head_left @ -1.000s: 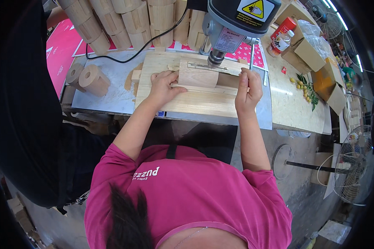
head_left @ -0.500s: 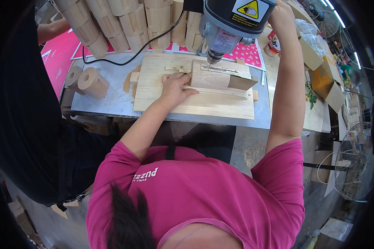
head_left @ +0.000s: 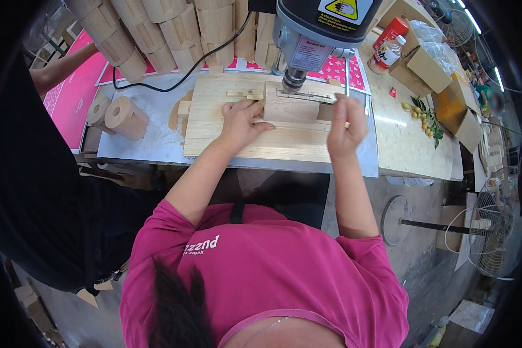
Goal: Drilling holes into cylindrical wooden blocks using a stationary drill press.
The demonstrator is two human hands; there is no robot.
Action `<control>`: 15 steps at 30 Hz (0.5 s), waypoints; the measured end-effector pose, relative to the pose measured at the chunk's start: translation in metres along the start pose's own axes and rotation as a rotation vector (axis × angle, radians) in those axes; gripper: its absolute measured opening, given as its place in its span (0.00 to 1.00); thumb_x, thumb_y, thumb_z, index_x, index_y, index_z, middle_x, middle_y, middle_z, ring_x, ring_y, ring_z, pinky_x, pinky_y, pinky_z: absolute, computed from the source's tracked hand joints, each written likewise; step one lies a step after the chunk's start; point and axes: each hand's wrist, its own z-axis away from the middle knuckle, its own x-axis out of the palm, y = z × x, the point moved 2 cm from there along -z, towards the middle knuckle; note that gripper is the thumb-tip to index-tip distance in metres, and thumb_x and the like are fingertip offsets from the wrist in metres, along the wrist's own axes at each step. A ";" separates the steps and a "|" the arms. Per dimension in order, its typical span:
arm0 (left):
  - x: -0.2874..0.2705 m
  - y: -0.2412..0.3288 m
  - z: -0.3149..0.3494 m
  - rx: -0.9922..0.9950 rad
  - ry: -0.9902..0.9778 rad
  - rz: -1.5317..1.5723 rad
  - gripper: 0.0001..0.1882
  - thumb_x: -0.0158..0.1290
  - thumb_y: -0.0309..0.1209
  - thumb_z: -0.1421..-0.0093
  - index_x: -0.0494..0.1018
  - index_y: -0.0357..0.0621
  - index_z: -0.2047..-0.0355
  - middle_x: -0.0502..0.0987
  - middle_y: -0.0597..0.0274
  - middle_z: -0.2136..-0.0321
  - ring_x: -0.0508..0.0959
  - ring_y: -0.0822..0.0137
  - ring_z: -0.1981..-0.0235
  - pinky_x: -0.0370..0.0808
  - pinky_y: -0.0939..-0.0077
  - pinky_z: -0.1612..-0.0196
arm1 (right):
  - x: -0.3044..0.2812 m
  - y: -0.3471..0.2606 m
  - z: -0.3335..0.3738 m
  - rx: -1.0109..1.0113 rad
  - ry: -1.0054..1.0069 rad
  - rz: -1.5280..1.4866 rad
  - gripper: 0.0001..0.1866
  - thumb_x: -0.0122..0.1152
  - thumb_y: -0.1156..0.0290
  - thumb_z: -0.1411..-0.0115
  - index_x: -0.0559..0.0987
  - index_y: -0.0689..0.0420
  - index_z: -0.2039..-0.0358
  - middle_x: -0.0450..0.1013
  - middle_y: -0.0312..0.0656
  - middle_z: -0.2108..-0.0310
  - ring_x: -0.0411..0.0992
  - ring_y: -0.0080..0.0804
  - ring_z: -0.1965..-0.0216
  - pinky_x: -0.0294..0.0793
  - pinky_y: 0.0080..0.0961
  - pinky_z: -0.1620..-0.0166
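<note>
A pale wooden block [head_left: 291, 109] lies lengthwise in a jig on a light wooden board [head_left: 214, 139]. My left hand [head_left: 242, 124] holds the block's left end, fingers bent against it and thumb stretched along its front edge. Above the block hangs a bench drill press [head_left: 316, 26], its chuck [head_left: 294, 81] low over a slotted strip on top of the block; the bit's tip cannot be made out. My right hand [head_left: 348, 126] is closed round the lower end of the drill's metal feed lever [head_left: 347, 75], in front of the block's right end.
Wooden cylinders [head_left: 174, 29] are stacked at the back left; two bored ones [head_left: 126, 118] lie nearer. A black cable [head_left: 185, 81] crosses behind the board. To the right are a bottle [head_left: 387, 55], cardboard boxes [head_left: 426, 69], small yellow fruit [head_left: 423, 119] and a fan [head_left: 487, 223]. Another person's arm [head_left: 64, 69] reaches in at left.
My right hand has come down and nearer from high beside the drill head, bringing the lever down. The chuck sits lower over the block. My left hand stays at the block's end.
</note>
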 end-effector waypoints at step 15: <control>0.001 0.003 -0.001 -0.031 0.008 0.004 0.29 0.63 0.43 0.64 0.72 0.51 0.59 0.71 0.69 0.76 0.70 0.67 0.68 0.54 0.69 0.60 | -0.010 -0.008 -0.171 0.090 -0.171 0.310 0.15 0.49 0.62 0.42 0.75 0.63 0.67 0.72 0.41 0.74 0.70 0.25 0.73 0.67 0.19 0.68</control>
